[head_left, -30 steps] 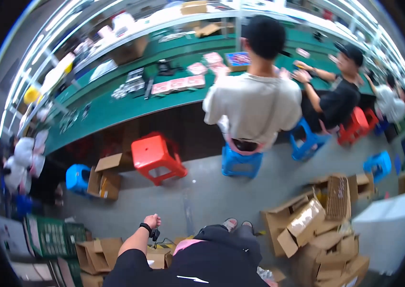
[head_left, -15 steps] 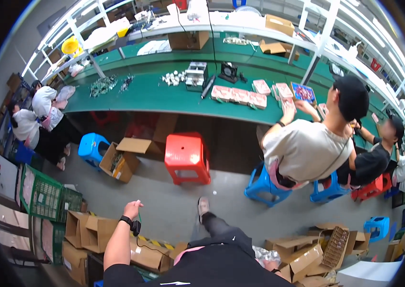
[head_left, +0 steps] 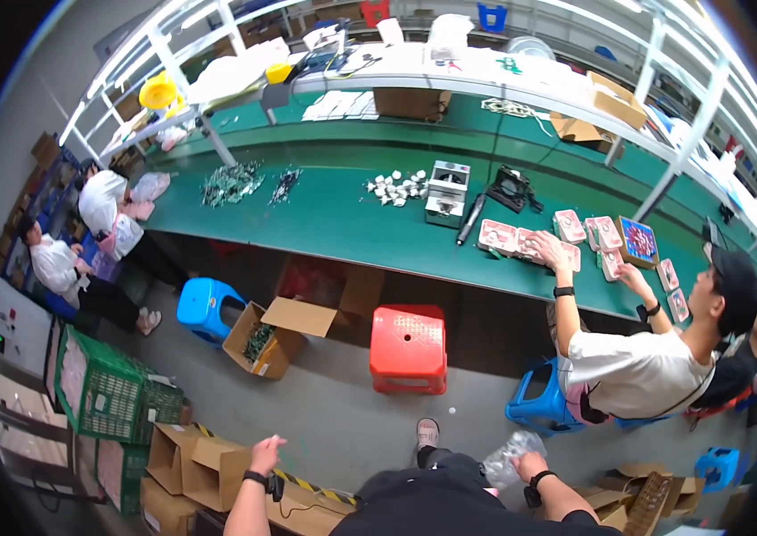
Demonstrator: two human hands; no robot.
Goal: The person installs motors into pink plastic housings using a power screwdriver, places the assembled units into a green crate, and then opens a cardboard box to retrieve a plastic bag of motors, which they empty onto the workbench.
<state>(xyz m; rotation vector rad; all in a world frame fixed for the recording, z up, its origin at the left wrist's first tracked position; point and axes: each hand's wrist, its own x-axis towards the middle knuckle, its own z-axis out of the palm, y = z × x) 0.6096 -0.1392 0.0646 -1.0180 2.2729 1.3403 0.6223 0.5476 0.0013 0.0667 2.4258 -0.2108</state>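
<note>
My left hand (head_left: 265, 454) hangs at the lower left with its fingers apart and nothing in it, above open cardboard boxes (head_left: 195, 464). A dark band sits on that wrist. My right hand (head_left: 529, 465) is closed on a crumpled clear plastic bag (head_left: 509, 455) just right of my dark-clothed body. One of my feet (head_left: 427, 435) shows on the grey floor between the hands.
A red stool (head_left: 409, 347) stands ahead, with a blue stool (head_left: 207, 307) and an open box (head_left: 271, 330) to its left. A long green workbench (head_left: 352, 223) carries small parts and pink trays. A seated person (head_left: 647, 357) works at the right; others sit far left. Green crates (head_left: 101, 393) stand at left.
The view has swung left along the workbench; the red stool and seated person shifted right in the picture. My right hand with the plastic bag has come into sight.
</note>
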